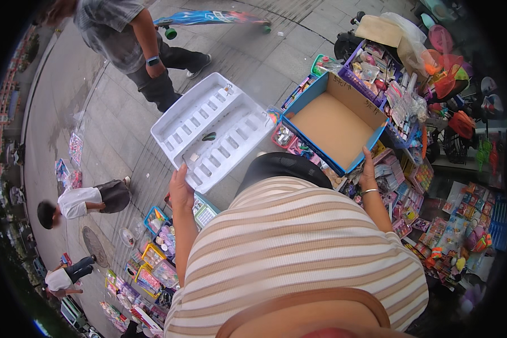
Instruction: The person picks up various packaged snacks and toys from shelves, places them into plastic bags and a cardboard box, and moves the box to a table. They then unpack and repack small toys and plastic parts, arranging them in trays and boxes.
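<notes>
My left hand (181, 188) grips the near corner of a white molded plastic tray (230, 105), its thumb on the rim. Rows of slots line the tray, and a small dark, green-edged item and a pale scrap lie in it. On the other side my right hand (366, 171), with a bracelet at the wrist, holds the near corner of a shallow cardboard box (333, 126). The box has blue outer walls, a bare brown bottom and handwriting on its inner side. Tray and box are tilted and held apart from each other.
Purple baskets (350, 69) of small goods stand beyond the box. More packaged goods (456, 224) spread at right, and yellow baskets (155, 255) at lower left. A person (131, 46) stands past the tray near a skateboard (213, 17); another person (84, 203) is at left.
</notes>
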Tool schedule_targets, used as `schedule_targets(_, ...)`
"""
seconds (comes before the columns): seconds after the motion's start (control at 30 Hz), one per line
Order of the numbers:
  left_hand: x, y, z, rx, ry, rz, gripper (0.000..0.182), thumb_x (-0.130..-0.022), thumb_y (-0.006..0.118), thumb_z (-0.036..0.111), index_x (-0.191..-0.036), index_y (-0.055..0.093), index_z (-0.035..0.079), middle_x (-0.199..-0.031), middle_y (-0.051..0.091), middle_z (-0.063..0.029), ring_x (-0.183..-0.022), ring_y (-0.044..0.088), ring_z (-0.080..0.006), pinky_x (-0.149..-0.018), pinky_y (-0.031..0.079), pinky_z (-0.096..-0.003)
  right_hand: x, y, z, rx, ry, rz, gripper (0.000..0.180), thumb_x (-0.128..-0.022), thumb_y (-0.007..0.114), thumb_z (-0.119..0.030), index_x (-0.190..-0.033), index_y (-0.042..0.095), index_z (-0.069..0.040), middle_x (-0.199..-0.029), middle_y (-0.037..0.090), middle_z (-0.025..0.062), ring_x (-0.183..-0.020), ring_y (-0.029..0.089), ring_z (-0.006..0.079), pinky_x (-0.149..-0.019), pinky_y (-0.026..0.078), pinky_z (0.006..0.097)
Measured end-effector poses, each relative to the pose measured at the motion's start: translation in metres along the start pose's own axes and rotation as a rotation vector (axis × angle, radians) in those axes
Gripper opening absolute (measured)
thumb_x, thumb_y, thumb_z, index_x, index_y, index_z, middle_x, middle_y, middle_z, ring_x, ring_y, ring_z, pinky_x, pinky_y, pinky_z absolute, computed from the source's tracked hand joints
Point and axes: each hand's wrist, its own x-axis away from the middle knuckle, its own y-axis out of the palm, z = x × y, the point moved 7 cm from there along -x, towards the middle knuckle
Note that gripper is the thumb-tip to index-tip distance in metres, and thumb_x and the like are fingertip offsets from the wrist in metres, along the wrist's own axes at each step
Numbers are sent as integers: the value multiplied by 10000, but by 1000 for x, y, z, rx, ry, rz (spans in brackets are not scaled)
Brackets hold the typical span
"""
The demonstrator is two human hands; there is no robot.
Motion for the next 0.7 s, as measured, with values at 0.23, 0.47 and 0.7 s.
schedule_targets(0.23, -151, 57, 91, -2, 34, -14, 431, -858, 648, 213, -1193, 501, -15, -1147, 596, -114, -1036, 596, -243, -908, 478, -384, -99, 135, -27, -50, -18, -2, 579, -825, 670, -361, -1255, 480, -22, -1211, 563, 116, -1088, 561, 261, -944, 456, 387)
schedule_targets(0.47, -330, 95, 149, 58, 1, 2, 435, -868, 634, 224, -1215, 506, -3, -1187, 592, -118, -1063, 595, -253, -909, 485, -395, -222, 271, -49, -96, -64, 10, 559, -823, 669, -370, -1247, 508, -43, -1206, 576, 91, -1083, 565, 245, -949, 450, 379)
schedule_targets(0.7, -508, 184, 193, 46, -25, -20, 438, -856, 660, 234, -1201, 518, 5, -1141, 619, -107, -1008, 626, -239, -837, 529, -368, -339, 358, -83, -104, -104, 111, 584, -820, 677, -357, -1267, 488, -32, -1227, 555, 90, -1109, 544, 239, -961, 431, 360)
